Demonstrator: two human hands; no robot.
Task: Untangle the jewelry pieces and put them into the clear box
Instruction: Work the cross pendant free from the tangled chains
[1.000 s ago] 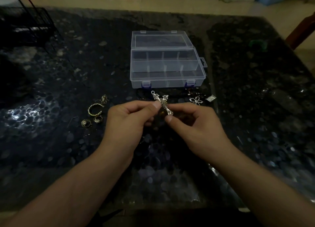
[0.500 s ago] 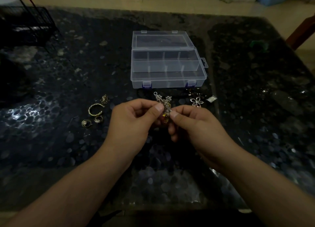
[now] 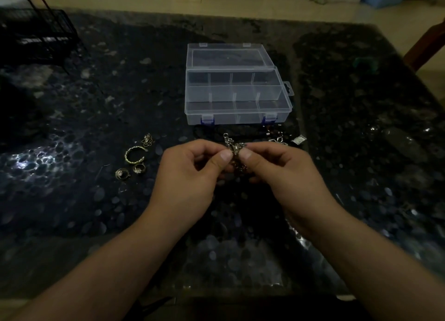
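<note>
No text, label, brand, number or sign can be read anywhere in the view (the light is dim). The clear box (image 3: 237,96) carries no visible print, and the small pale packet (image 3: 298,139) beside it is too tiny and blurred to read.

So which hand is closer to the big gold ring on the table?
Left. The left hand is just to the right of the gold ring, not touching it. The right hand is farther right, beyond the silver tangle both hands pinch.
</note>
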